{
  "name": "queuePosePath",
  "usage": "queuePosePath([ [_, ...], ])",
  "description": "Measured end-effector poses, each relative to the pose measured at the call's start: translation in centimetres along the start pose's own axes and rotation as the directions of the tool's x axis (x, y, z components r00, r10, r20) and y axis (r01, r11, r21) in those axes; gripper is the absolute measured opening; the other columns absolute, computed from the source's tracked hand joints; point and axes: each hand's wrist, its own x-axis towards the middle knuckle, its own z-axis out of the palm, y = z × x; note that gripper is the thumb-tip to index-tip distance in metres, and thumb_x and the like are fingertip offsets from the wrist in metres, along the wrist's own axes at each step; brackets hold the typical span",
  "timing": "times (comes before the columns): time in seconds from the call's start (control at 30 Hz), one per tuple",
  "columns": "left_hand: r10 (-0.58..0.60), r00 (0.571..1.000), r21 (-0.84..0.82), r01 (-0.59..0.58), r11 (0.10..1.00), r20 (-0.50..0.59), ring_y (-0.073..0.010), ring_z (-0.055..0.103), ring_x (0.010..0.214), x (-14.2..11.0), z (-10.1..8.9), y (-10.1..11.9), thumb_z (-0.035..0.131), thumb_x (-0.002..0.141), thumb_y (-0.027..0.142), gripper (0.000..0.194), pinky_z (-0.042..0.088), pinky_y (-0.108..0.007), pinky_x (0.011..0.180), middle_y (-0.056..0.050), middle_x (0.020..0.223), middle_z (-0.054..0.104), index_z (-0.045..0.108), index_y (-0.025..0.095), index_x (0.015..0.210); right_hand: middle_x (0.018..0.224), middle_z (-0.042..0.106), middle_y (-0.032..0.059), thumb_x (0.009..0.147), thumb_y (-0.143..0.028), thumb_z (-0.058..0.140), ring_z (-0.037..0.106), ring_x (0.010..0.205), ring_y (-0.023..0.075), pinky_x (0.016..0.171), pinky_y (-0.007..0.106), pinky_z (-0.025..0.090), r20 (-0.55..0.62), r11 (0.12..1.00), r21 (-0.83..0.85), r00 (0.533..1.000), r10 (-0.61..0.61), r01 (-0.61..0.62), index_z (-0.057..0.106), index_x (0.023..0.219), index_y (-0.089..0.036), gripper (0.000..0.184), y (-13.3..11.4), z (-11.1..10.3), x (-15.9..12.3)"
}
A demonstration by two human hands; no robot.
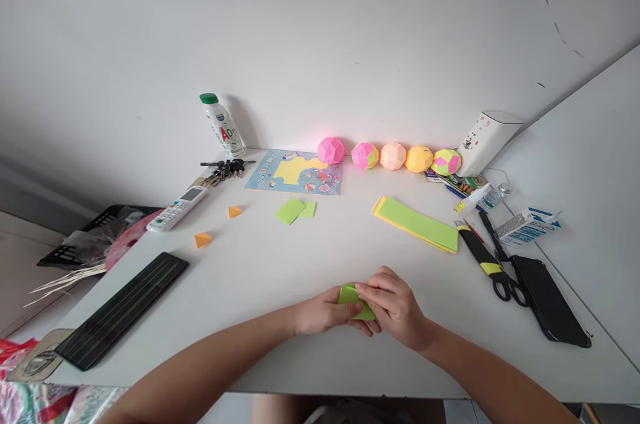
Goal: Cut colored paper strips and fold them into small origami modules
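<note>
Near the table's front edge, my left hand (325,310) holds a small green piece of paper (364,311), its thumb lying across the front. My right hand (395,305) pinches the upper edge of the same paper, fingers curled together. Part of the sheet is hidden behind the fingers; a fold seems to show at its top left. Beyond the hands lie two green paper squares (290,211), one overlapping the other. To the right is a stack of green and yellow paper strips (417,223). Two small folded orange paper pieces (203,239) rest at the left.
Several faceted paper balls (393,157) line the wall beside a blue card (260,177). A bottle (225,127), keys (223,172), a remote (177,209) and a dark panel (123,311) stand left. Scissors (509,289), a phone (550,301), a glue bottle (473,199) and a box (529,227) lie right.
</note>
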Motion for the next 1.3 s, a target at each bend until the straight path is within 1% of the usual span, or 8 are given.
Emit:
queuePosePath([
  [0.7,-0.01,1.0,-0.001,0.01,1.0,0.017,-0.0269,0.06,0.095,0.0,0.2,0.5,0.044,0.089,0.036,0.035,0.043,-0.047,0.088,-0.016,0.096,0.064,0.062,0.009,0.103,0.074,0.054,0.004,0.085,-0.006,0.05,0.05,0.069,0.0155,0.055,0.028,0.049,0.009,0.996,0.037,0.996,0.086,-0.086,0.06,0.114,-0.024,0.036,0.1,0.1,-0.2],
  [0.77,-0.005,1.0,-0.013,0.005,1.0,0.014,-0.0269,0.06,0.095,-0.1,0.0,0.2,0.044,0.089,0.037,0.038,0.042,-0.049,0.088,-0.015,0.098,0.063,0.056,0.012,0.114,0.075,0.056,0.0046,0.085,-0.006,0.05,0.051,0.07,0.0162,0.056,0.029,0.049,0.001,0.995,0.048,0.996,0.085,-0.085,0.06,0.114,-0.023,0.035,0.0,0.0,-0.2],
  [0.83,0.029,0.999,-0.017,-0.029,0.999,-0.016,-0.0272,0.056,0.105,-0.3,-0.5,-0.3,0.049,0.087,0.037,0.049,0.037,-0.052,0.093,-0.014,0.115,0.057,0.039,0.021,0.132,0.076,0.056,0.0049,0.085,-0.008,0.05,0.052,0.071,0.0163,0.058,0.029,0.049,-0.007,0.993,0.073,0.996,0.094,-0.093,0.06,0.113,-0.022,0.033,0.1,-0.2,-0.1],
  [0.9,0.116,0.99,0.039,-0.113,0.993,-0.075,-0.0275,0.04,0.124,-0.5,-1.2,-0.8,0.06,0.08,0.035,0.071,0.027,-0.051,0.102,-0.01,0.138,0.038,0.021,0.032,0.139,0.078,0.057,0.005,0.086,-0.012,0.051,0.053,0.071,0.0158,0.058,0.029,0.048,0.007,0.981,0.132,0.99,0.143,-0.142,0.063,0.108,-0.022,0.027,0.3,-0.6,-0.1],
  [1.0,0.309,0.938,0.238,-0.268,0.934,-0.157,-0.0291,0.018,0.134,-0.5,-2.0,-0.9,0.073,0.067,0.03,0.083,0.021,-0.047,0.106,-0.007,0.149,0.015,0.028,0.032,0.137,0.076,0.056,0.0041,0.088,-0.02,0.051,0.053,0.067,0.0141,0.056,0.027,0.047,0.086,0.925,0.241,0.956,0.28,-0.293,0.066,0.092,-0.02,0.015,0.6,-1.3,0.1],
  [1.1,0.393,0.883,0.367,-0.287,0.885,-0.257,-0.0265,0.043,0.116,-0.3,-2.2,-0.5,0.074,0.065,0.028,0.053,0.034,-0.04,0.096,-0.011,0.127,0.046,0.054,0.022,0.114,0.074,0.055,0.003,0.087,-0.024,0.052,0.051,0.064,0.0129,0.054,0.025,0.045,0.158,0.859,0.275,0.902,0.402,-0.431,0.065,0.08,-0.019,0.015,0.9,-1.9,0.2],
  [1.17,0.299,0.906,0.349,-0.188,0.918,-0.298,-0.0198,0.055,0.088,-0.3,-2.0,-0.2,0.068,0.072,0.031,0.027,0.043,-0.033,0.079,-0.008,0.093,0.06,0.061,0.015,0.093,0.074,0.054,0.0032,0.087,-0.023,0.052,0.051,0.064,0.0128,0.053,0.025,0.044,0.166,0.845,0.271,0.887,0.432,-0.462,0.064,0.079,-0.018,0.015,1.0,-2.1,0.3],
  [1.3,0.038,0.973,0.282,0.029,0.959,-0.228,-0.013,0.053,0.062,-0.5,-1.3,0.0,0.06,0.078,0.039,0.029,0.039,-0.024,0.056,-0.003,0.069,0.059,0.064,0.011,0.085,0.076,0.054,0.0038,0.087,-0.023,0.051,0.052,0.066,0.0134,0.054,0.025,0.045,0.152,0.875,0.246,0.908,0.39,-0.417,0.065,0.084,-0.018,0.015,1.0,-2.0,0.3],
])
